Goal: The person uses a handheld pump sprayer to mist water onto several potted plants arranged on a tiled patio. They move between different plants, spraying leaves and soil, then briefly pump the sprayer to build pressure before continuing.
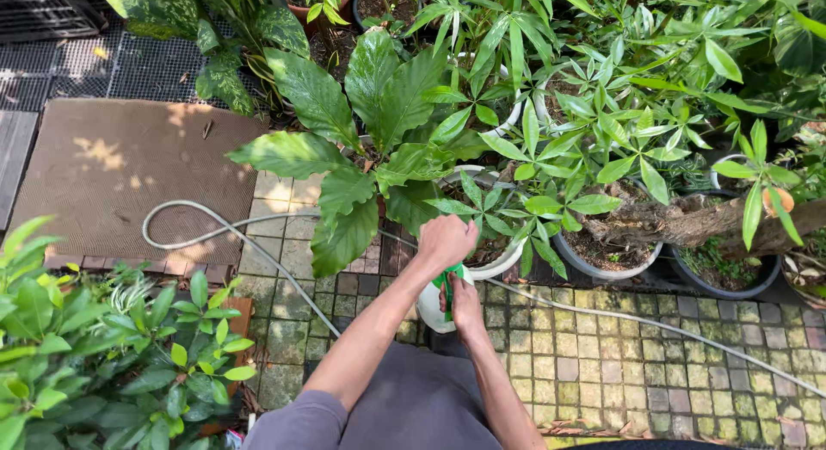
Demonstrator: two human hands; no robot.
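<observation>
Both hands (446,241) (465,302) around white spray bottle (432,305) beside potted plants (482,211)

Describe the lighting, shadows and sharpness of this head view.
Head view: dappled sunlight, with bright patches on the brown mat and glare on the large glossy leaves; the paving lies in even shade; left hand and right hand on the white spray bottle look sharp, with no visible motion blur.

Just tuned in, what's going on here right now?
A person stands on mossy brick paving among potted plants. Both hands are on a white spray bottle with a green part: the left hand closes over its top, the right hand grips its side. It is held near a white pot of leafy plants. A pale hose loops across the ground.
</observation>
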